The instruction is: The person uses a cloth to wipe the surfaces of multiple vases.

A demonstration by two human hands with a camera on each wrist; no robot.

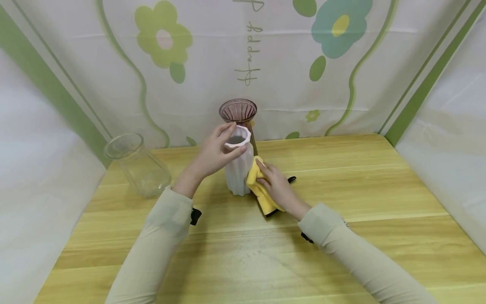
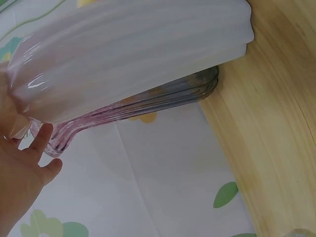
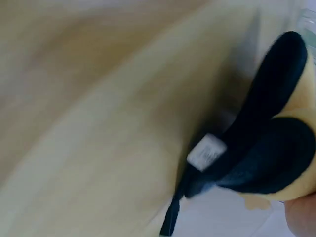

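Note:
A white ribbed vase (image 1: 236, 173) stands upright on the wooden table. My left hand (image 1: 214, 153) grips it at the scalloped rim, thumb and fingers on either side of the mouth. In the left wrist view the vase (image 2: 133, 59) fills the upper part, and the left hand (image 2: 22, 173) shows at its rim end. My right hand (image 1: 279, 188) holds a bunched yellow cloth (image 1: 262, 192) with black edging against the vase's right side. The right wrist view shows the cloth's black side (image 3: 266, 153), a white label and a black loop.
A purple fluted glass vase (image 1: 238, 110) stands close behind the white vase. At the left is a clear wide-mouthed glass vase (image 1: 146, 173). A flower-printed curtain (image 1: 281, 84) hangs behind the wooden table (image 1: 360, 177), with white fabric at both sides.

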